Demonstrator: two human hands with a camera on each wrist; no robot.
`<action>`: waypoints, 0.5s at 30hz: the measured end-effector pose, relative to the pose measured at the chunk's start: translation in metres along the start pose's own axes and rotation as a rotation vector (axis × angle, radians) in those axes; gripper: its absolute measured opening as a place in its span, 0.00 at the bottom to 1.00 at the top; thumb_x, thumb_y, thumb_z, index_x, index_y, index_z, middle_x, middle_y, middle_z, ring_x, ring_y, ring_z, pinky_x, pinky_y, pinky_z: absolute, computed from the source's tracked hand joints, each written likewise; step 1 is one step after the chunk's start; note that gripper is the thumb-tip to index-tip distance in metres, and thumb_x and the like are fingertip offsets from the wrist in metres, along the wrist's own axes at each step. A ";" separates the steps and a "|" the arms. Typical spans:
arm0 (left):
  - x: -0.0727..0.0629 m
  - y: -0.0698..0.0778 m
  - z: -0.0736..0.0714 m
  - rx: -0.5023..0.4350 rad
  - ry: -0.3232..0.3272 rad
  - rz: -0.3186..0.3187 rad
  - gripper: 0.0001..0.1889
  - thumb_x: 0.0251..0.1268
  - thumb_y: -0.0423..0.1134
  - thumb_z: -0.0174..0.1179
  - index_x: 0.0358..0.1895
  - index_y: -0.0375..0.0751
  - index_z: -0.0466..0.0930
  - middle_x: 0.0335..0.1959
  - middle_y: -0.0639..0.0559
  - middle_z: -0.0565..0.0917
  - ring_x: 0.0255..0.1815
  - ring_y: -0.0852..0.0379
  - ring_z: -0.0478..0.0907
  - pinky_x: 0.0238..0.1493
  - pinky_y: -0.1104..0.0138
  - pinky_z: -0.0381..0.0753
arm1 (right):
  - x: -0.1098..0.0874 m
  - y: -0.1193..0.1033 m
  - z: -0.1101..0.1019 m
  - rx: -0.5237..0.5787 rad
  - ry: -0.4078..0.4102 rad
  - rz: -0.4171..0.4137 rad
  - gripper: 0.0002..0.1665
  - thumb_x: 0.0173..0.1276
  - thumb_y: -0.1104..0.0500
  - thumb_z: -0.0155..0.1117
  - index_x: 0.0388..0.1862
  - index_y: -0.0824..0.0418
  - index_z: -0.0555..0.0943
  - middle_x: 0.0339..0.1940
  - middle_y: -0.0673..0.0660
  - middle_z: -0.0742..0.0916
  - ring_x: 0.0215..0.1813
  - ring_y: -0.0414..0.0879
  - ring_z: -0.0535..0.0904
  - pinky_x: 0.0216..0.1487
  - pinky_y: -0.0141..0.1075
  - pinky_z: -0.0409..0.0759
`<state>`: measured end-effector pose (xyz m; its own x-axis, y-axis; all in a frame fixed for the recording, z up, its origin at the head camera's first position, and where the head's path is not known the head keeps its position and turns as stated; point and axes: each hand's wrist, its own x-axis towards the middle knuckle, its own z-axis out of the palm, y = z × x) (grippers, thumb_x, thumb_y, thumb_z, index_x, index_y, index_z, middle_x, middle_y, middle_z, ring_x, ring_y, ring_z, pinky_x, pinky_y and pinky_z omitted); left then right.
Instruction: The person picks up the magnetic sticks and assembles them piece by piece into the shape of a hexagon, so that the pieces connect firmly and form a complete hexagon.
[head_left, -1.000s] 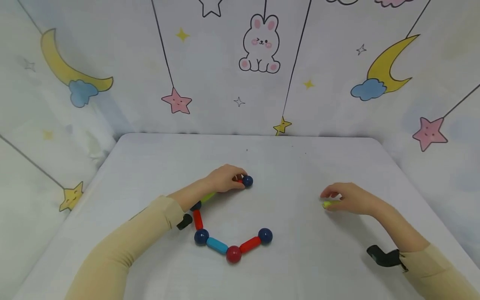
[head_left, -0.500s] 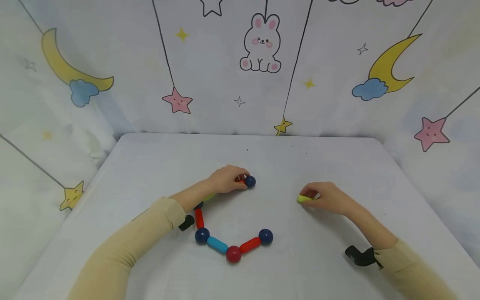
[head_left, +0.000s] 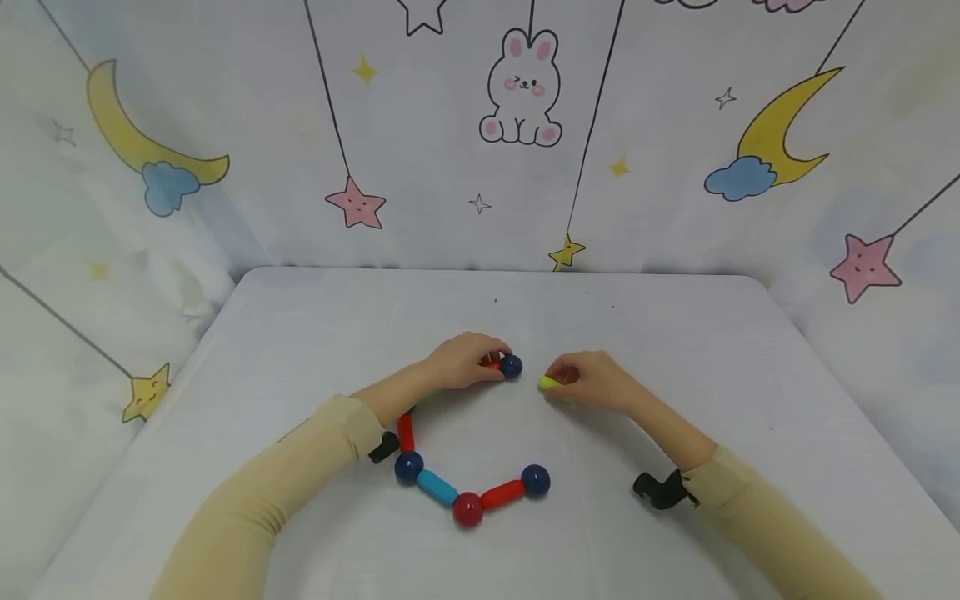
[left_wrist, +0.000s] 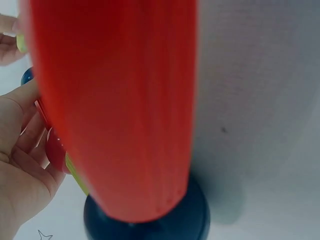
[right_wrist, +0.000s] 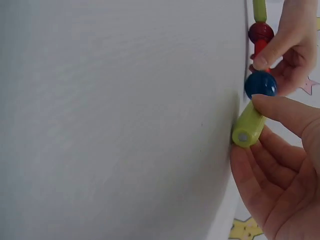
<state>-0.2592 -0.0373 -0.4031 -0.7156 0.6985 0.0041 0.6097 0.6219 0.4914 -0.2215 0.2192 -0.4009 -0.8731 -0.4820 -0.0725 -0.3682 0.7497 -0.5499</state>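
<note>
My left hand (head_left: 465, 362) pinches a short red magnetic stick (right_wrist: 260, 47) at the far end of a chain of sticks and balls. A dark blue ball (head_left: 512, 367) caps that stick, and a dark red ball (right_wrist: 261, 32) joins its other end, followed by a yellow-green stick (right_wrist: 259, 10). Just right of the blue ball, my right hand (head_left: 596, 379) holds a loose yellow-green stick (right_wrist: 247, 127) between thumb and fingers, its metal end facing the right wrist camera. The left forearm covers part of the chain in the head view.
The chain curves round through a near red stick (head_left: 406, 433), a blue ball (head_left: 408, 467), a light blue stick (head_left: 437, 488), a red ball (head_left: 468, 510) and another red stick (head_left: 502, 495) to an end ball (head_left: 536, 481). All this is on a white table (head_left: 300, 308) before a patterned cloth.
My right hand has travelled left with the yellow-green stick, close to the far blue ball. The left hand has shifted slightly right, taking that ball and red stick along.
</note>
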 end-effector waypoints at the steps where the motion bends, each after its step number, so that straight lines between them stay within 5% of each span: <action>1: 0.001 0.001 0.000 -0.001 -0.002 0.002 0.20 0.65 0.40 0.65 0.59 0.41 0.79 0.46 0.48 0.83 0.44 0.54 0.77 0.48 0.63 0.77 | 0.002 -0.001 0.001 0.006 -0.001 0.013 0.13 0.62 0.56 0.71 0.44 0.60 0.84 0.32 0.48 0.83 0.36 0.43 0.76 0.37 0.35 0.77; 10: 0.010 0.007 0.003 0.003 -0.020 0.003 0.19 0.65 0.40 0.65 0.58 0.43 0.79 0.44 0.50 0.83 0.42 0.56 0.77 0.45 0.64 0.77 | 0.012 -0.007 0.006 0.039 0.006 0.059 0.17 0.63 0.53 0.70 0.46 0.62 0.83 0.34 0.50 0.85 0.37 0.44 0.77 0.36 0.35 0.76; 15: 0.010 0.013 0.004 0.088 0.000 0.001 0.20 0.65 0.42 0.65 0.60 0.43 0.78 0.47 0.49 0.82 0.45 0.54 0.76 0.46 0.62 0.78 | 0.014 -0.009 0.004 0.038 0.011 0.056 0.17 0.63 0.53 0.70 0.46 0.61 0.83 0.34 0.50 0.84 0.37 0.44 0.77 0.36 0.34 0.76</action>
<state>-0.2570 -0.0210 -0.3999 -0.7152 0.6989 0.0046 0.6379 0.6500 0.4131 -0.2287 0.2041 -0.4006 -0.8955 -0.4348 -0.0949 -0.3067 0.7575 -0.5763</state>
